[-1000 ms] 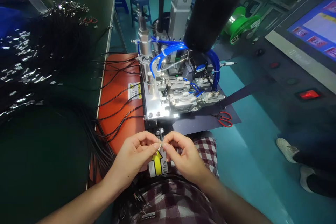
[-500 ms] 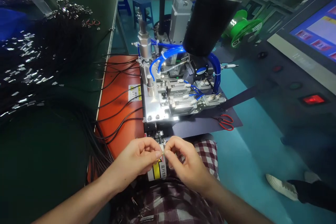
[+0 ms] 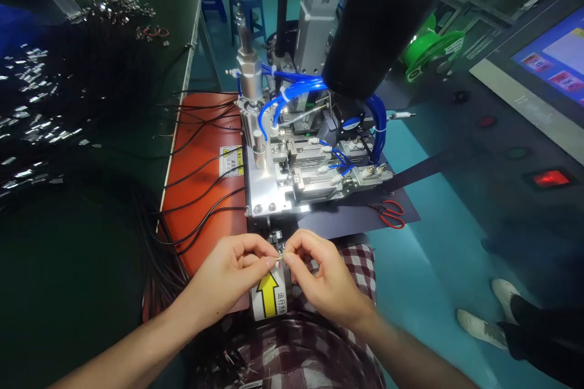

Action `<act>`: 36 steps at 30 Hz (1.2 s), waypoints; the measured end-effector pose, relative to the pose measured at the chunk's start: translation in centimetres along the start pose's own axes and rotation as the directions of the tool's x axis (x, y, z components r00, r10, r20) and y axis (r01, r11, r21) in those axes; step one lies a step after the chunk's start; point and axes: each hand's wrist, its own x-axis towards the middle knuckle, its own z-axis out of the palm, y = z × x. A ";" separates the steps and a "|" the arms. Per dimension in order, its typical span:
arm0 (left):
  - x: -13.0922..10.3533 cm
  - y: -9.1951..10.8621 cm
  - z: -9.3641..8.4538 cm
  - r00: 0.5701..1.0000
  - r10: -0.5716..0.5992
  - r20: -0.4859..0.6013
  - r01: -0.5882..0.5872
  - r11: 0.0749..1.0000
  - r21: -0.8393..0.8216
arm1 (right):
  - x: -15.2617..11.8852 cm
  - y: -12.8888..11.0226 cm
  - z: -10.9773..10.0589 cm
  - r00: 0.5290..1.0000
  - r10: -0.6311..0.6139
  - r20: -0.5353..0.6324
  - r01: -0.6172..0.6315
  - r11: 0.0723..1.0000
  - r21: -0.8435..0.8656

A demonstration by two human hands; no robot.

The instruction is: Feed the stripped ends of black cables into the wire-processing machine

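My left hand (image 3: 246, 267) and my right hand (image 3: 317, 264) meet fingertip to fingertip at the near edge of a machine (image 3: 292, 164). Both are closed in a pinch on a tiny pale metallic piece (image 3: 279, 258) between them. A speck of red shows just below it; fingers cover most of the piece, so its kind stays unclear. Under the hands lies a white label with a yellow arrow (image 3: 268, 295). Black cables (image 3: 205, 222) run into the machine's left side across an orange-red surface (image 3: 196, 152).
Red-handled scissors (image 3: 391, 214) lie right of the machine. A black cylinder (image 3: 369, 36) hangs above it. At right stand a screen panel (image 3: 502, 94) and a green spool (image 3: 429, 48). Dark cable bundles (image 3: 159, 255) lie at left. A person's shoes (image 3: 483, 328) show lower right.
Both hands keep their pinch, nearly in place, and more of the yellow arrow label shows below them. The view has shifted slightly. At lower right, a second shoe shows more clearly.
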 end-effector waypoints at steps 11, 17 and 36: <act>0.1 -1.8 -0.9 0.809 0.587 -0.007 -0.458 0.638 0.620 | 1.7 1.9 -0.3 0.981 0.190 0.042 -0.194 0.959 0.206; 1.5 -2.4 -1.7 0.753 0.642 0.146 -0.517 0.441 0.733 | 3.3 2.7 -0.1 0.948 0.294 0.119 -0.317 0.901 0.295; 1.5 -2.3 -1.3 0.676 0.706 0.208 -0.447 0.169 0.878 | 2.5 3.4 0.2 0.993 0.116 -0.012 -0.114 0.991 0.075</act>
